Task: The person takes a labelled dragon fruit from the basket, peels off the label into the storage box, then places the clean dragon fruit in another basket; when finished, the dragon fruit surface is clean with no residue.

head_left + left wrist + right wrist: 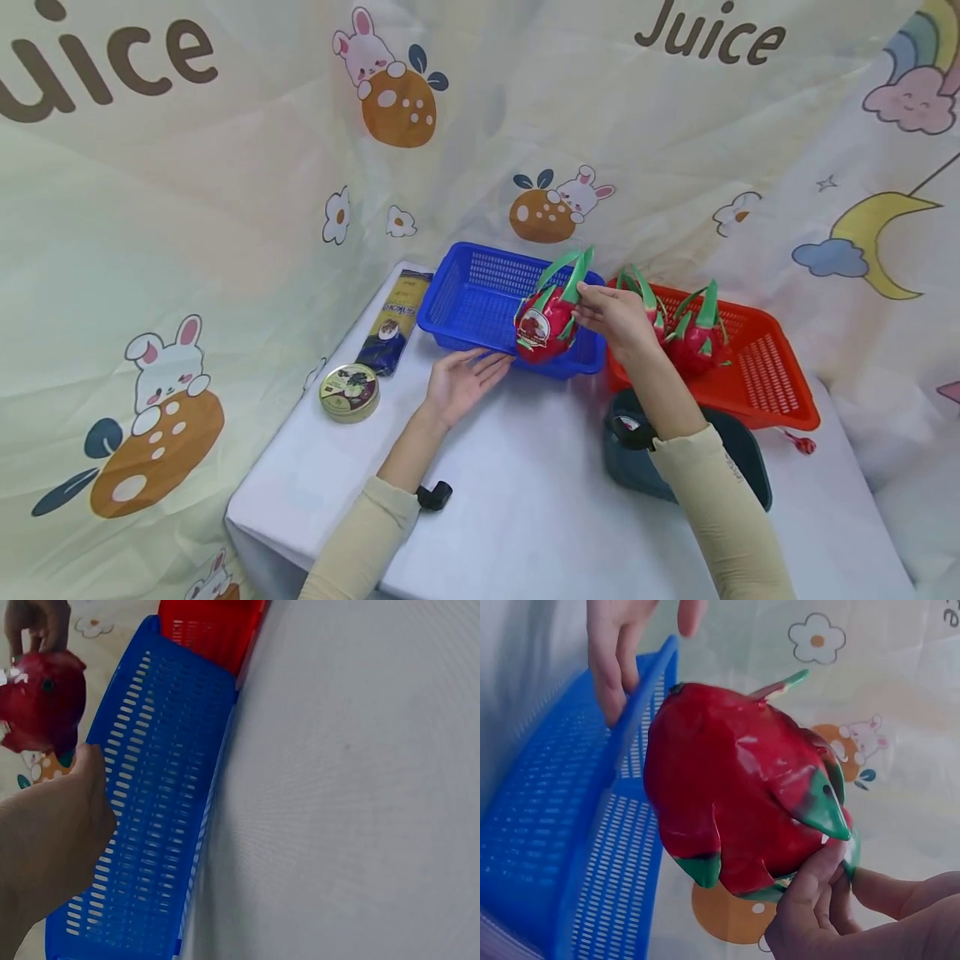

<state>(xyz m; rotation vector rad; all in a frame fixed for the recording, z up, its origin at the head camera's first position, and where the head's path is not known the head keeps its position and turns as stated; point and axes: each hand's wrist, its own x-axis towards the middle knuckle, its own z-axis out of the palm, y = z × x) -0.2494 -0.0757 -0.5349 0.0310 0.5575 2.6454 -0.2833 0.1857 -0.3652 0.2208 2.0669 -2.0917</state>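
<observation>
A pink-red dragon fruit [551, 321] with green leaf tips and a round label hangs over the front right part of the blue basket [483, 292]. My right hand [617, 317] pinches it by its green leaves, seen closely in the right wrist view, where the fruit [720, 780] is held in the air. At the blue basket's near rim, my left hand [463, 387] touches the edge with fairly straight fingers. In the left wrist view the left hand [56, 832] lies against the basket's slotted side [161, 795].
Right of the blue basket is a red basket [765, 358] with another dragon fruit [697, 346] and one more partly hidden. A dark teal bin [622, 462] stands below my right forearm, near a small red item [805, 446]. Left are a blue-yellow packet [393, 321] and round tin [349, 393].
</observation>
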